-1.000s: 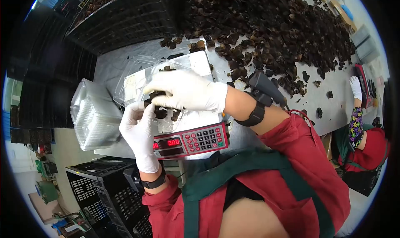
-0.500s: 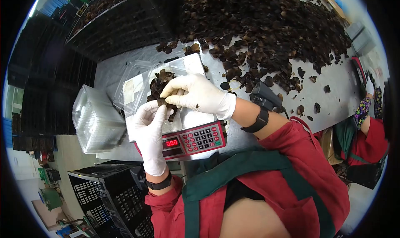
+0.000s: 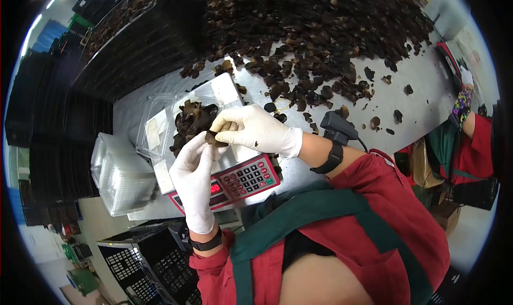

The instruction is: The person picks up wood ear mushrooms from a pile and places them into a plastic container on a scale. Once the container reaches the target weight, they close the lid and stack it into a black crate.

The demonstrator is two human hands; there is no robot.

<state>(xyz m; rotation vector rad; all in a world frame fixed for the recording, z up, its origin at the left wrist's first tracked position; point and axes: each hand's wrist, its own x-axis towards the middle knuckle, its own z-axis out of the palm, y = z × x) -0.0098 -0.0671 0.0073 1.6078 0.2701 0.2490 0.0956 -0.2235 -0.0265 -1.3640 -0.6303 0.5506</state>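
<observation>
Both my hands wear white gloves and meet above a red and white scale (image 3: pixel 240 179). My left hand (image 3: pixel 195 168) pinches a small dark brown piece (image 3: pixel 215 140) from below. My right hand (image 3: pixel 251 128) grips the same piece from the right with thumb and fingers. Just behind the hands, a clump of dark pieces (image 3: pixel 193 118) sits in a clear plastic container (image 3: pixel 155 118) on the scale. The scale's red display is partly covered by my left hand.
A large heap of dark pieces (image 3: pixel 320 27) spreads over the metal table (image 3: pixel 427 104). Stacked clear containers (image 3: pixel 123 174) stand at the left, beside black crates (image 3: pixel 139 48). A black device (image 3: pixel 339 126) lies near my right wrist. A co-worker's gloved hand (image 3: pixel 466 76) is at far right.
The view has shifted, so the table's contents appear lower left. The dark clump in the container shows more fully. My hands stay together, now holding a piece in front of the clump.
</observation>
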